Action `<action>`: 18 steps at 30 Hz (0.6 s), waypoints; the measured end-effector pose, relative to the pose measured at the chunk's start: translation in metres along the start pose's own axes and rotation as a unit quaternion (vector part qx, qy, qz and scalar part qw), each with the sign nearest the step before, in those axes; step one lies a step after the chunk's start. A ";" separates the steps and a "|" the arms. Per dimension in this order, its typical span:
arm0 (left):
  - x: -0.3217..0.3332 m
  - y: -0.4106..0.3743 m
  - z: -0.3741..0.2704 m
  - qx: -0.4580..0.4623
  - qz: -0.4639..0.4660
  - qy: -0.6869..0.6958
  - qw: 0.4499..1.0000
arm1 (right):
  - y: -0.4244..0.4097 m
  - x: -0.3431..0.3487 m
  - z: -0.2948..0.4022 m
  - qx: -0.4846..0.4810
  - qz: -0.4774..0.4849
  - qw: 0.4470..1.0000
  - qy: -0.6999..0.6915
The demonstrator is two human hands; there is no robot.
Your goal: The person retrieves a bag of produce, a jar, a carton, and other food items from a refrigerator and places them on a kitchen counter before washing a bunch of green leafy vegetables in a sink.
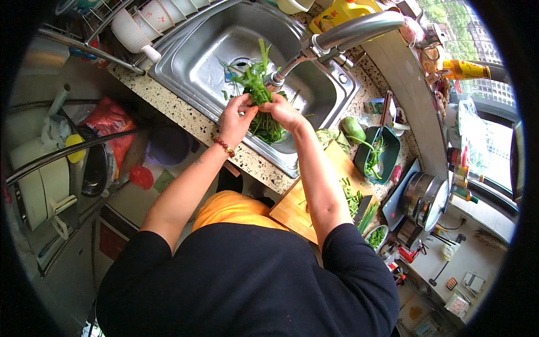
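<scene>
Over the stainless steel sink (202, 63), my left hand (237, 120) and my right hand (283, 113) hold a bunch of leafy green vegetables (254, 82) between them. Both sets of fingers pinch the bunch near its middle. A red bead bracelet (224, 146) circles my left wrist. Just above my right hand is the spout head of the metal faucet (275, 81), close to the leaves. Below my hands, more greens (269, 128) lie at the near side of the sink, partly hidden. Loose leaf bits lie near the drain (241, 64).
Right of the sink, a wooden cutting board (297, 204) bears cut green pieces (353, 198) and a dark knife blade (363, 208). Beyond it stand a green plastic basin (398, 147), a green gourd-like vegetable (353, 128) and a steel pot (414, 198). White bowls (158, 17) fill a rack at upper left.
</scene>
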State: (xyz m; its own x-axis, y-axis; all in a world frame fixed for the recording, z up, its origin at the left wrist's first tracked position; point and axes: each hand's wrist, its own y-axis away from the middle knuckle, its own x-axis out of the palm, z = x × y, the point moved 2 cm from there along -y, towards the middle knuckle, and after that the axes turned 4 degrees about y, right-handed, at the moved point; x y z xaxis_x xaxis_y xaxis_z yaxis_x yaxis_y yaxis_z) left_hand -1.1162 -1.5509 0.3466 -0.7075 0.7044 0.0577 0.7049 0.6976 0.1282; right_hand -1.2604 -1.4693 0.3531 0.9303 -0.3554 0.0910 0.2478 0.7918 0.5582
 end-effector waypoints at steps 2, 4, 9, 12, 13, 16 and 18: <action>-0.002 -0.004 0.023 -0.073 -0.069 0.043 0.994 | 0.002 0.006 -0.001 -0.044 0.018 0.985 0.165; -0.006 -0.001 0.021 -0.132 -0.105 0.102 0.980 | 0.016 0.013 0.013 -0.007 0.050 0.984 0.171; -0.005 0.004 -0.012 -0.206 -0.071 0.193 0.957 | 0.031 0.022 0.022 -0.020 0.065 0.981 0.180; -0.006 -0.001 -0.012 -0.209 -0.049 0.238 0.947 | 0.040 0.029 0.023 -0.074 0.064 0.985 0.140; -0.008 -0.002 -0.012 -0.214 -0.045 0.258 0.941 | 0.038 0.026 0.017 -0.047 0.028 0.996 0.075; -0.016 -0.003 -0.015 -0.269 -0.034 0.336 0.902 | 0.032 0.005 -0.010 -0.011 -0.101 0.993 -0.056; -0.019 0.000 -0.019 -0.258 -0.033 0.318 0.912 | 0.028 -0.014 -0.021 -0.010 -0.227 0.974 0.016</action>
State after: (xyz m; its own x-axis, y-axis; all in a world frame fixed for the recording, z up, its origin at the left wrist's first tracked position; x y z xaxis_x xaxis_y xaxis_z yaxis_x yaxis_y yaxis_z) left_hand -1.1035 -1.5663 0.3646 -0.7494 0.3296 0.5743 0.6581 0.4658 0.5915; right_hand -1.2612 -1.4319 0.3497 0.7310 -0.6562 -0.1870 0.6405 0.5655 0.5196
